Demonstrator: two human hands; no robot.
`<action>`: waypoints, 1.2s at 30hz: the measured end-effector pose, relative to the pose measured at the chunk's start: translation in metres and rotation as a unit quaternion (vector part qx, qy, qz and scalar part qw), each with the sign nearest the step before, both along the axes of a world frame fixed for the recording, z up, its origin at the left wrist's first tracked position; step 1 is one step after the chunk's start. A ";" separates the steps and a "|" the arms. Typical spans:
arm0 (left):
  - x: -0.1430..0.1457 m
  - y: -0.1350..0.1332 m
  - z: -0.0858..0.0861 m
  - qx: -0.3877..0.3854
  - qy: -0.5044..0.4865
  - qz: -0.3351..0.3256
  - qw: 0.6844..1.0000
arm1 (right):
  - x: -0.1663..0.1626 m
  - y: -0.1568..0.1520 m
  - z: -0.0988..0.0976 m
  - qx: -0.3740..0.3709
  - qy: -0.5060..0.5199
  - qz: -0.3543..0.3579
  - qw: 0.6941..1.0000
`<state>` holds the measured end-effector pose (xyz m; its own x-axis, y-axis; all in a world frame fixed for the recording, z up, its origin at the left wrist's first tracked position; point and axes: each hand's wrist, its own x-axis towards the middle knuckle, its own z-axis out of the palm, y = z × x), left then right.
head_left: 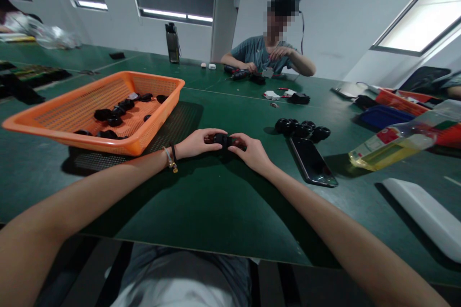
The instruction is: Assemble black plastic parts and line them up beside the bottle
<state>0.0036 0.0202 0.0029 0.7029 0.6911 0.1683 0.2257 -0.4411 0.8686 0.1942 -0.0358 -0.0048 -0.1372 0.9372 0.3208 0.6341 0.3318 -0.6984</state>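
Observation:
Both my hands meet over the green table (201, 201) just in front of me. My left hand (197, 143) and my right hand (252, 152) pinch the same small black part (224, 140) from either side, fingers curled round it. A wristband sits on my left wrist. To the left stands an orange mesh basket (72, 127) holding several similar black parts. A cluster of black round parts (301, 129) lies to the right of my hands.
A black phone (312, 162) lies flat right of my hands, with a tilted oil bottle (399, 144) and a white flat object (425, 216) beyond it. Across the table a person (268, 53) handles small parts. A dark bottle (173, 43) stands at the back.

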 end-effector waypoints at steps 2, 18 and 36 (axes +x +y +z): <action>0.000 0.000 0.000 0.005 0.005 0.002 1.000 | 0.000 0.000 0.000 0.000 -0.001 0.000 1.000; 0.001 0.000 -0.001 -0.001 0.001 0.004 1.000 | 0.000 0.000 0.002 -0.012 -0.037 -0.009 0.999; 0.000 0.000 -0.002 0.009 -0.001 -0.003 1.000 | 0.000 0.002 0.000 -0.002 -0.059 0.000 0.998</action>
<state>0.0038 0.0200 0.0013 0.7073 0.6830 0.1824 0.2211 -0.4588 0.8606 0.1944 -0.0342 -0.0044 -0.1737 0.9386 0.2980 0.7125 0.3287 -0.6199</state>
